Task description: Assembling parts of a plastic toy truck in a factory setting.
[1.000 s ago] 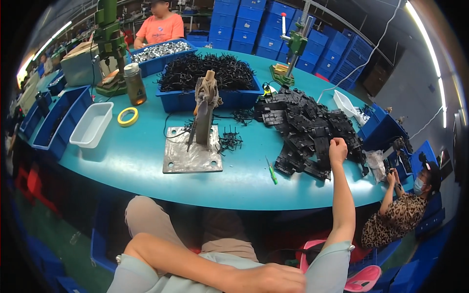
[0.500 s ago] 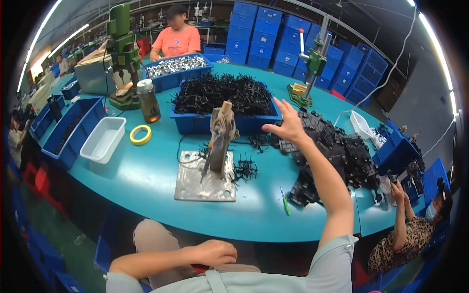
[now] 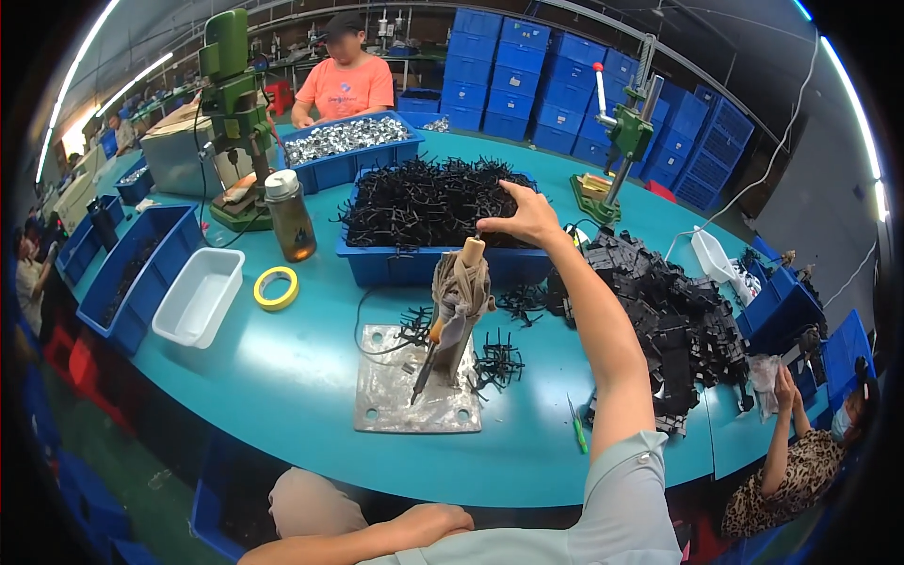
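Observation:
My right hand (image 3: 529,218) is open, thumb and fingers spread, above the near right part of a blue bin (image 3: 443,268) heaped with thin black branched plastic pieces (image 3: 414,198). Whether its fingertips touch the pieces I cannot tell. My left hand (image 3: 435,524) lies curled on my lap, with nothing visible in it. Between me and the bin stands a metal plate (image 3: 386,405) with an upright wrapped in cloth (image 3: 461,287), topped by a wooden stub. A pointed, corded tool resembling a soldering iron (image 3: 428,363) leans down from it. Small clusters of black pieces (image 3: 499,363) lie beside the plate.
Black flat parts (image 3: 659,330) are piled at right near a green-handled screwdriver (image 3: 577,428). Yellow tape (image 3: 276,288), a bottle (image 3: 289,217), a white tray (image 3: 198,297) and a green press (image 3: 231,122) stand left. Co-workers sit across (image 3: 347,85) and right (image 3: 786,461).
My right hand has moved left from above the black parts to the bin. The view has shifted slightly, and my left hand stays on my lap.

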{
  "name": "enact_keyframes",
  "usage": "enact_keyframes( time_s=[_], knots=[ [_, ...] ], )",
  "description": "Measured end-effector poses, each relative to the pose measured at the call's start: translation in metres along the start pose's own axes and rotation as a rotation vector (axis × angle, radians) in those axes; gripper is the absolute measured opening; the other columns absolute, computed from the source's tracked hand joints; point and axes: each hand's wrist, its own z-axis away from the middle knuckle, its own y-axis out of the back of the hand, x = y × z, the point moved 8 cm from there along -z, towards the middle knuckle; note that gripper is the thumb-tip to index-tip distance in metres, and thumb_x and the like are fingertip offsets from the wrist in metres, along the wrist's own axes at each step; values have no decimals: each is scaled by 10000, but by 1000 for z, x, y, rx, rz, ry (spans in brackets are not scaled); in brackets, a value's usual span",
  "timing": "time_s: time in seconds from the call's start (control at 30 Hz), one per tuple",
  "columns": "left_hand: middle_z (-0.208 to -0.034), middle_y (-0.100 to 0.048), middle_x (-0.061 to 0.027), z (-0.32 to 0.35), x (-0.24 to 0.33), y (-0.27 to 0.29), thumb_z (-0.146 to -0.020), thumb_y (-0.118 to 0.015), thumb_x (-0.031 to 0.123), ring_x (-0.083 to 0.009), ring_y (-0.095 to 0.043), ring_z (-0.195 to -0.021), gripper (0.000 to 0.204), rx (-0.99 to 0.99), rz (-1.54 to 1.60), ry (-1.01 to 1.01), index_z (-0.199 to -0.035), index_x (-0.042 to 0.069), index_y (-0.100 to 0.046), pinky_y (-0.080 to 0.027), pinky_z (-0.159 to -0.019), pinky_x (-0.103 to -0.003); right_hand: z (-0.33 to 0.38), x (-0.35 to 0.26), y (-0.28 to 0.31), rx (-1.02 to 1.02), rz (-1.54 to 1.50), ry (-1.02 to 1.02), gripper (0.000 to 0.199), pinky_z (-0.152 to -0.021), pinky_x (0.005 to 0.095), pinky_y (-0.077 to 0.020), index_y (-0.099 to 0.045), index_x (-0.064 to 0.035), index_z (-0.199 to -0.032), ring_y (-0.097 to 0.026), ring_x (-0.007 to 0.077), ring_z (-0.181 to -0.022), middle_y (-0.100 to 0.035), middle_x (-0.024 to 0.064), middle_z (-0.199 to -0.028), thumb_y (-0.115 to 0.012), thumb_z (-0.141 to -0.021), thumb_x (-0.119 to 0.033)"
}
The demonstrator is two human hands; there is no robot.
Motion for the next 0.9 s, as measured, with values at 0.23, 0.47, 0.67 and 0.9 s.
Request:
enact_keyframes(
  time_s=[0.23,0.47,0.67,0.9],
  knots=[
    [-887,-624,-152,2,1,2,-921,-503,266,-341,-602,-875,264,4,-20,73,-941,33,-625,-485,-736,-420,19,-8,-4,-155,67,81,1316,-1062,543,-282,-146,-261,-1502,-269,413,-1351,-210,189,-1518,-784,-442,-711],
    [-954,-628,-169,2,1,-3,-932,-484,257,-336,-599,-942,273,-101,-67,155,-1019,39,-624,-477,-815,-406,24,0,-7,-280,-9,166,1355,-1079,586,-221,-61,-309,-1504,-199,434,-1380,-146,210,-1534,-860,-442,-573],
    [-1002,-622,-175,3,-7,-8,-901,-478,194,-344,-594,-959,260,-113,-113,169,-1063,38,-608,-469,-836,-406,13,-19,-9,-83,50,76,1243,-1053,547,-317,-180,-309,-1484,-261,447,-1347,-191,226,-1511,-883,-469,-449],
    [-1027,-614,-175,1,-3,-3,-856,-466,116,-347,-590,-977,275,-133,-141,185,-1087,43,-597,-466,-844,-404,2,-6,-9,-139,114,41,1054,-996,492,-409,-376,-248,-1375,-408,417,-1251,-318,196,-1438,-879,-462,-399]
  ],
)
